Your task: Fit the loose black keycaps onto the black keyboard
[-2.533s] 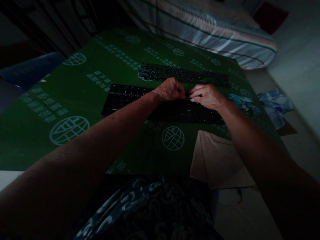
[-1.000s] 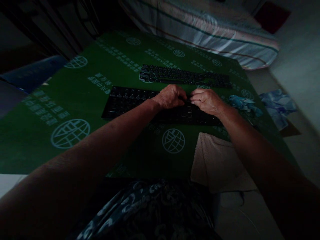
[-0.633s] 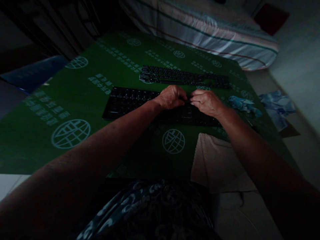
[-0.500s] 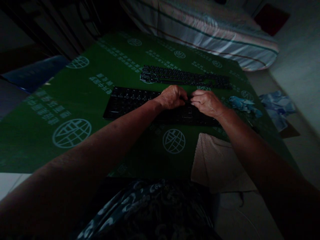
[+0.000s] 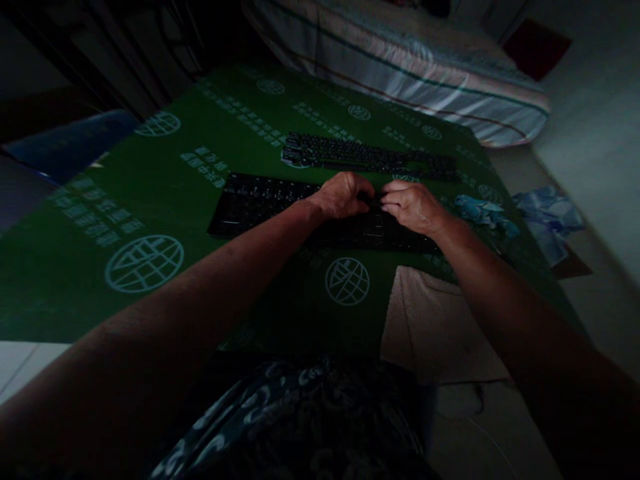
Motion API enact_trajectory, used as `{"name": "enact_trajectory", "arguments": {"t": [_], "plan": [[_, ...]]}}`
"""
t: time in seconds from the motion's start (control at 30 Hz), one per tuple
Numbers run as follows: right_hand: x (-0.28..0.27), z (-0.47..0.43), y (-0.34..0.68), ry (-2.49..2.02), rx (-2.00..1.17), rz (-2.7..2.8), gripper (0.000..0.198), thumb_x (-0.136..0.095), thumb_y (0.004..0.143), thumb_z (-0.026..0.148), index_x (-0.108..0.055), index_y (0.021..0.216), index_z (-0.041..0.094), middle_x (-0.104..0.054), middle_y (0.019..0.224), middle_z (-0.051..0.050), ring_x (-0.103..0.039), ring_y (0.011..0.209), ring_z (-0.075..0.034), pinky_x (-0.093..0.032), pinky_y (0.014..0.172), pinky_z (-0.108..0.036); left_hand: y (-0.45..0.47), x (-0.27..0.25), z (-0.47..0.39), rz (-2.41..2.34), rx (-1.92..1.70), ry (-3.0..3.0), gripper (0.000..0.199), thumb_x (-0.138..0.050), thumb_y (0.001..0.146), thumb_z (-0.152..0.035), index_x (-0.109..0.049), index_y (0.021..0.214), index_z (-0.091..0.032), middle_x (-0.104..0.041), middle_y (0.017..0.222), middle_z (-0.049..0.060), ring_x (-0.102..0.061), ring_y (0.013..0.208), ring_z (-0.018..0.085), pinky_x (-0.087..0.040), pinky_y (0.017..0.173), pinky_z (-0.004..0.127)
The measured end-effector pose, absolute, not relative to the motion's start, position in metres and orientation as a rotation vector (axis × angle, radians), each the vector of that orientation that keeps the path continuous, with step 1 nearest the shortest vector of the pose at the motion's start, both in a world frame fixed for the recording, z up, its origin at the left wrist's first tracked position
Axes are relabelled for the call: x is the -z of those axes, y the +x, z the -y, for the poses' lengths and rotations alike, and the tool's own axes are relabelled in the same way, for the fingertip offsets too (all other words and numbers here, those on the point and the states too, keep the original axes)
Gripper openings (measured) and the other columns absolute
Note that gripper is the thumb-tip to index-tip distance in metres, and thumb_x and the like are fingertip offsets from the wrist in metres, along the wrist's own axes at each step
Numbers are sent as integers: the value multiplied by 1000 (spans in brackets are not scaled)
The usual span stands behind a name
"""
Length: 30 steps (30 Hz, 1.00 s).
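A black keyboard [image 5: 260,207] lies flat across the green tabletop in front of me. My left hand [image 5: 346,193] rests over its upper middle, fingers curled and closed at the keys. Close beside it, my right hand [image 5: 411,203] bends its fingers together at the same spot, thumb and fingertips nearly meeting those of the left. Whatever is between the fingertips is too dark and small to make out. Just behind, a second black piece, a row of keycaps or keyboard panel [image 5: 345,148], lies on the table.
The green table [image 5: 270,280] carries white printing. A pinkish cloth [image 5: 425,320] lies at its front right edge, and a crumpled blue plastic wrapper [image 5: 485,212] sits right of the keyboard. Beyond stands a bed [image 5: 400,67]; a blue seat [image 5: 75,143] is at left.
The view has shifted slightly. Both hands stay at almost the same spot on the keyboard, with only slight finger movement.
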State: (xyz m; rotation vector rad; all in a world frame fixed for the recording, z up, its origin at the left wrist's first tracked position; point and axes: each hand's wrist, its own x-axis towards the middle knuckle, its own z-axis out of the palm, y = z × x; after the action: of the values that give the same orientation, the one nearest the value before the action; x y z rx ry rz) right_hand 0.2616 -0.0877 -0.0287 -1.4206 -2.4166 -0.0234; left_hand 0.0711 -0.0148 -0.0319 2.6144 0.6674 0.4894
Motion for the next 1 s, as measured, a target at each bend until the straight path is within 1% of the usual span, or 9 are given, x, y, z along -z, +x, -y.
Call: {"name": "enact_trajectory", "arguments": {"t": [0.2,0.3,0.4,0.47,0.53,0.7,0.8,1.0], "plan": [[30,87,263,-1403,45,2377,17,-56,78,19,-73,82,18,-67,95,-8,-62,87,-22,-51,82,-36,54,26,23,-816,-419,2809,37,-54,74,-23,-62,110,-19,-63,112,4,-53,109,24,-42,92,36],[31,86,263,-1400,25,2350,17,-57,78,19,-74,82,18,-68,97,-7,-63,86,-22,-51,82,-36,35,25,35,-946,-434,2862,34,-52,77,-26,-62,109,-17,-61,115,7,-50,114,27,-40,95,40],[31,85,263,-1393,15,2339,17,-58,78,19,-74,82,17,-68,96,-8,-64,86,-22,-51,81,-36,16,24,57,-981,-427,2916,26,-51,80,-28,-65,99,-17,-60,115,7,-51,111,27,-40,95,42],[30,84,263,-1379,9,2343,16,-58,78,19,-74,80,17,-68,94,-8,-64,84,-22,-51,80,-36,7,23,76,-890,-408,2949,24,-49,82,-29,-65,96,-18,-59,116,6,-50,112,26,-39,97,42],[29,83,263,-1360,-1,2351,16,-59,77,19,-74,79,17,-69,92,-7,-64,83,-21,-52,79,-35,1,21,97,-824,-389,2965,24,-46,85,-28,-65,95,-18,-58,117,6,-50,112,25,-40,97,41],[27,83,265,-1339,-22,2355,16,-59,78,21,-74,79,17,-69,92,-7,-65,81,-21,-52,78,-35,-2,19,133,-627,-323,3005,24,-45,87,-28,-66,93,-17,-59,116,9,-50,110,25,-40,96,40],[28,83,265,-1349,-31,2348,16,-59,78,20,-74,79,18,-69,92,-6,-65,82,-20,-52,79,-34,-2,21,140,-626,-335,3007,24,-47,87,-27,-67,92,-16,-57,121,12,-48,113,26,-39,97,42],[29,82,265,-1341,-21,2339,15,-59,77,20,-74,78,19,-69,91,-6,-65,82,-21,-52,79,-35,-2,22,141,-663,-326,2992,23,-48,86,-26,-67,92,-16,-57,122,12,-50,111,27,-41,95,42]]}}
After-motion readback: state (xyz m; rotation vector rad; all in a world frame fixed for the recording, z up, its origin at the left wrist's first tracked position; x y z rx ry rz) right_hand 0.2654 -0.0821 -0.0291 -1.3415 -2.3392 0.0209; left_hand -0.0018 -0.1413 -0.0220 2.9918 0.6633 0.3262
